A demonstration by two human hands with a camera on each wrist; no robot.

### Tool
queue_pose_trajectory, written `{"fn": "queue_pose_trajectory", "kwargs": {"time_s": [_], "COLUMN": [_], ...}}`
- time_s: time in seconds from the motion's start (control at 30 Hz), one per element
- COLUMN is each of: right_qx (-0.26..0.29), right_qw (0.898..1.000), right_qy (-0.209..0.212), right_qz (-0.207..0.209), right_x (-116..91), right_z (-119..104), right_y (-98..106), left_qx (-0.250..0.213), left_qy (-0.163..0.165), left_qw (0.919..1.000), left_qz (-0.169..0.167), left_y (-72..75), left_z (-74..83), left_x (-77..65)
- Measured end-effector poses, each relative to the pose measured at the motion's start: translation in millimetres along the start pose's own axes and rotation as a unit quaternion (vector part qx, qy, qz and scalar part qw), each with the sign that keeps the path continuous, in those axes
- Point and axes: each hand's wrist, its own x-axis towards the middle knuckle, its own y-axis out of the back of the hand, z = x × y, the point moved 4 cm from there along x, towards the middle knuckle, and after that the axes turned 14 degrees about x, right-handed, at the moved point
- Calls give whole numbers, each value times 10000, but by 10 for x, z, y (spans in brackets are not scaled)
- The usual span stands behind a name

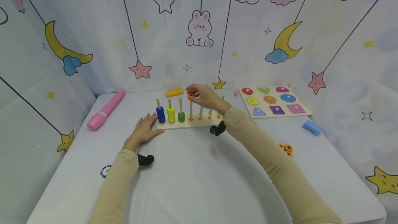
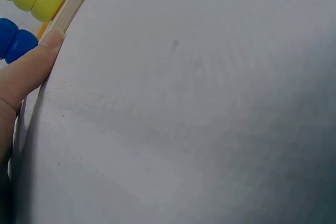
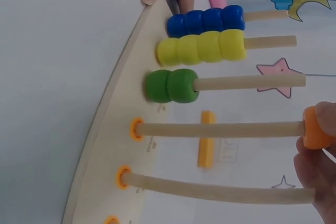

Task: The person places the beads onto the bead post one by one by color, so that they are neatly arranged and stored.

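A wooden bead-stacking board [image 1: 170, 126] with a row of upright pegs stands towards the back of the table. My right hand [image 1: 206, 96] pinches an orange bead [image 3: 314, 128] at the top of the fourth peg [image 3: 223, 129] from the left. That peg carries no other bead. Blue beads [image 1: 160, 114] fill much of the first peg, yellow beads [image 1: 171, 114] the second, and two green beads [image 3: 170, 85] sit low on the third. Resting at the board's left end, my left hand [image 1: 143, 130] has its fingers spread and its thumb touching the front edge.
Several loose orange beads [image 1: 288, 148] lie at right, partly behind my right sleeve. A shape puzzle board [image 1: 253, 111] is at back right, with a blue block [image 1: 311, 128] near it. A yellow block [image 1: 174, 92] lies behind the pegs; a pink cylinder [image 1: 107, 110] lies left.
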Motion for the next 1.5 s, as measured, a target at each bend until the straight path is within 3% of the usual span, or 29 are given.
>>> {"fn": "queue_pose_trajectory", "kwargs": {"time_s": [0.3,0.5,0.63,0.83,0.93,1.07,1.27,1.5], "right_qx": [-129,148,383,446,422,161,-63,-260], "right_qw": [9998,9994,9972,9912,9870,9841,9774,9714], "right_qy": [59,-43,-182,-42,-63,-516,-1404,-1794], "right_qz": [136,317,609,1247,1553,1695,1577,1532], "right_x": [-38,-135,-269,-523,-687,-987,-1526,-2135], "right_z": [-7,21,89,299,422,583,841,1042], "right_y": [61,188,346,660,801,970,1230,1448], "left_qx": [8,-18,-35,-32,-20,-8,-11,7], "left_qy": [-20,-18,-1,4,-8,3,40,95], "left_qw": [10000,10000,10000,10000,10000,9999,9998,9998], "left_qz": [-42,-68,-89,-70,-81,-116,-186,-183], "left_y": [5,-13,-17,-1,2,-11,-24,-23], "left_z": [40,41,33,19,16,10,3,-10], "left_x": [36,46,40,31,29,33,52,55]}}
